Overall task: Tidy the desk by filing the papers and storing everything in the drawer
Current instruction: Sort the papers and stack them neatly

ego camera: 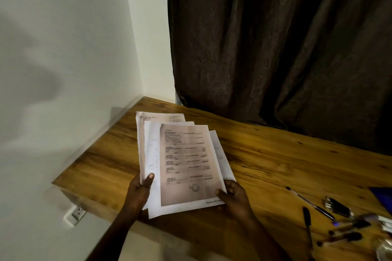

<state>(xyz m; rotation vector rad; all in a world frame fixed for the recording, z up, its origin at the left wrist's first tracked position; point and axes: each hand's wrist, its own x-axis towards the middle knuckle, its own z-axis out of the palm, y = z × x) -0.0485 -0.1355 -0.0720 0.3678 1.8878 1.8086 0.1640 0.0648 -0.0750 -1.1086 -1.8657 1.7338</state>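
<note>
Behind the desk, a dark brown curtain (286,48) hangs in heavy folds across the right side of the view, its hem meeting the far edge of the wood. A plain white wall (63,48) fills the left side and turns a corner beside the curtain. The wooden desk (275,165) runs from that corner toward the person, its grain a warm orange-brown.

Above the near left part of the desk, the person holds a fanned sheaf of papers (184,161) with both hands. The top sheet is a printed form with boxed tables and a round stamp low down. At least three other sheets splay out behind it to the left, the top and the right.

The left hand (139,188) grips the lower left edge of the sheaf, its thumb (149,178) pressed flat on the front and its fingers hidden behind the sheets. The right hand (235,197) holds the lower right corner, fingers curled, the thumb pinching the top sheet's edge. Both forearms reach up from the bottom of the frame.

On the desk to the right, well apart from the papers, the corner of a blue folder (381,195) shows at the frame edge. Near it lie a slim pen (309,202), a black pen (307,224) and a blurred cluster of markers (347,231). Low on the wall under the desk's left end sits a white power socket (77,214).
</note>
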